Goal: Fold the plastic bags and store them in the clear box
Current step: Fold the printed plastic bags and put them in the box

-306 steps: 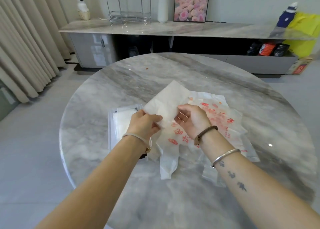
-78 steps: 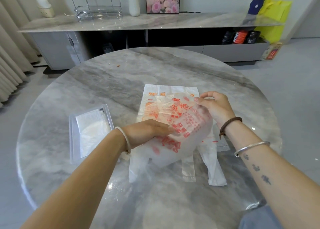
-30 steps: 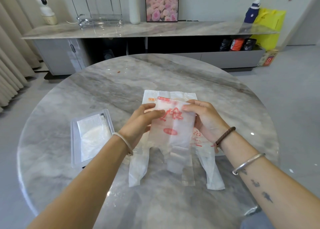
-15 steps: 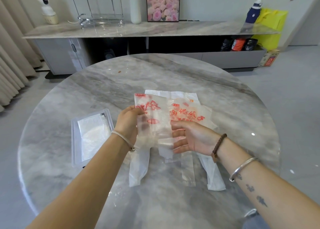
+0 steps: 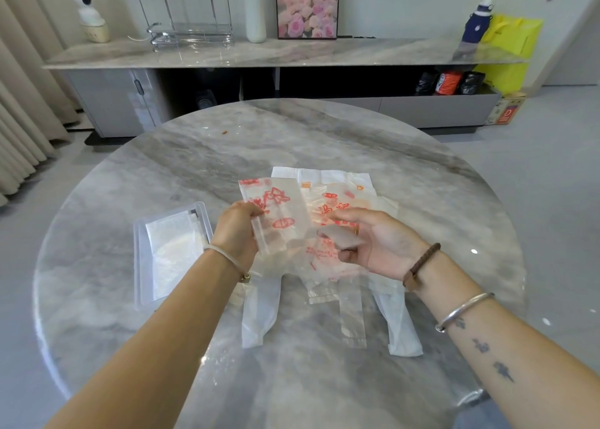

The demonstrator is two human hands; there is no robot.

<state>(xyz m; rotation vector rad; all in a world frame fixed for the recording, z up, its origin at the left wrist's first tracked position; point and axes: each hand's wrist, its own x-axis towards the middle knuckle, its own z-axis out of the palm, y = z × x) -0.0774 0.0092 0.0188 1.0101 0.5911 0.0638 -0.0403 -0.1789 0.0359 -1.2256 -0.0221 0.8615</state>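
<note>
My left hand (image 5: 237,233) grips the left edge of a half-folded translucent plastic bag (image 5: 282,220) with red print, held just above the table. My right hand (image 5: 383,243) is turned palm up at the bag's right side. Its fingers lie straight under a layer of the plastic, which blurs them. Beneath lie more flat bags (image 5: 328,175), white and translucent, with their handles (image 5: 259,315) pointing toward me. The clear box (image 5: 139,266) stands open on the table to the left of my left hand. It holds a folded white bag (image 5: 172,250).
All of this is on a round grey marble table (image 5: 227,155). Behind it runs a low marble-topped sideboard (image 5: 324,51) with a wire rack, a vase, a picture and a bottle. Curtains hang at far left, and a yellow bag (image 5: 509,45) stands at far right.
One second ago both hands pinched the bag as a narrow strip. My left hand has since drawn its edge leftward, and my right hand has turned palm up under the bag.
</note>
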